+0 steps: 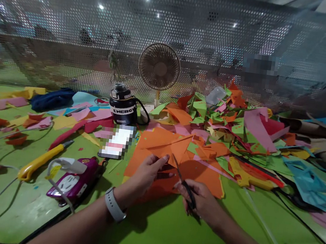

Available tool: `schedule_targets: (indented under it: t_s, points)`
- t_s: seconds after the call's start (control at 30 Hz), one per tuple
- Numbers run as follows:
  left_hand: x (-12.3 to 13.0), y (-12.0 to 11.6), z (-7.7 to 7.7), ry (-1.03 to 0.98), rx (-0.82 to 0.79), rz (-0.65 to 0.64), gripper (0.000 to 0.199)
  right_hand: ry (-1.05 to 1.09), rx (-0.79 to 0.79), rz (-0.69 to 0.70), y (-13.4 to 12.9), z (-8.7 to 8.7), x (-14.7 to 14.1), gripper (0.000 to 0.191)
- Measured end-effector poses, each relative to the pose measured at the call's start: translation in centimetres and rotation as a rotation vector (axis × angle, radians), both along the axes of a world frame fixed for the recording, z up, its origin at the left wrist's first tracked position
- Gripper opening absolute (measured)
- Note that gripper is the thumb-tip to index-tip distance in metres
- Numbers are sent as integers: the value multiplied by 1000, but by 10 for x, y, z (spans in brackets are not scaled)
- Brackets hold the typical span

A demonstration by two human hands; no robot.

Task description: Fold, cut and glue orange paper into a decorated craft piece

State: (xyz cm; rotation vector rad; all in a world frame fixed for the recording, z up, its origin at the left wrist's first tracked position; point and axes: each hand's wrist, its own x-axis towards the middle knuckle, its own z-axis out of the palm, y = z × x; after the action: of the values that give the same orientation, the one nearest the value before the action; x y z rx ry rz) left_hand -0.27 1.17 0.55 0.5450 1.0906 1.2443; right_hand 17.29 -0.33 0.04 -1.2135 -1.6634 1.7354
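My right hand (202,203) is closed around the black handles of a pair of scissors (191,195), whose blades point up and to the left. Between the thumb and fingers of my left hand (150,172) is a piece of orange paper (181,148). The blade tips lie against this piece, close to my left fingertips; whether they cut into it I cannot tell. Beneath both hands, larger orange sheets (141,147) rest on the green table (166,234). A white band sits on my left wrist.
Coloured paper scraps (201,107) are heaped at the back right. A yellow glue gun (241,174) lies to the right. Leftward are a phone (117,142), a purple power strip (72,182) with a cable, and a yellow-handled tool (40,162). Behind stand a black bottle (122,106) and a fan (160,66).
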Motion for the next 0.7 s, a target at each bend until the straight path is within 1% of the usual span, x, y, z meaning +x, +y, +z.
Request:
schedule_targets:
  t_s: [0.13, 0.3, 0.43, 0.53, 0.7]
  points:
    - [3, -3, 2, -11, -27, -39, 24, 15, 19, -4, 1, 2, -1, 44]
    - [3, -3, 1, -36, -23, -33, 25, 8, 0, -11, -2, 6, -2, 45]
    - [1, -2, 0, -51, -19, -37, 24, 22, -3, -12, -2, 4, -1, 45]
    - [3, -4, 2, -42, -35, -48, 22, 33, 0, -22, -1, 2, -2, 45]
    - [6, -6, 8, -29, -84, -74, 20, 44, -20, -30, 0, 3, -2, 49]
